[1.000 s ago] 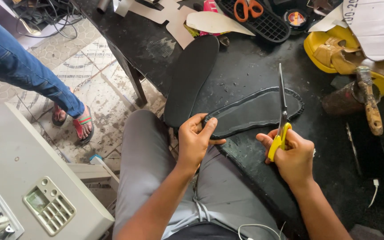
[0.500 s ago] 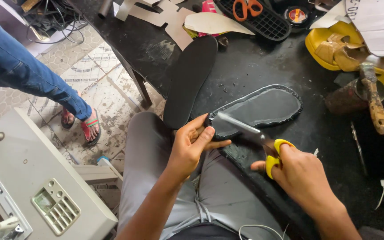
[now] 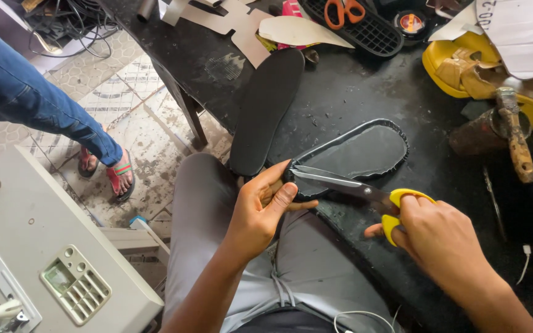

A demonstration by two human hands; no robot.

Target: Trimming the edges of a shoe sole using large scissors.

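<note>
Dark workbench spreads ahead, cluttered along its far edge. At its near edge lies a black sole piece with a ragged rim; the left hand pinches its heel end. Just right, the right hand grips yellow-handled scissors, blades parted at that heel, between the 2 hands.

I am pinching the near end of a dark sole piece with my left hand, thumb on top. My right hand is gripping yellow-handled scissors, their blades lying against the sole's edge just beside my left thumb. A long black insole is lying on the bench beyond my left hand.
</note>
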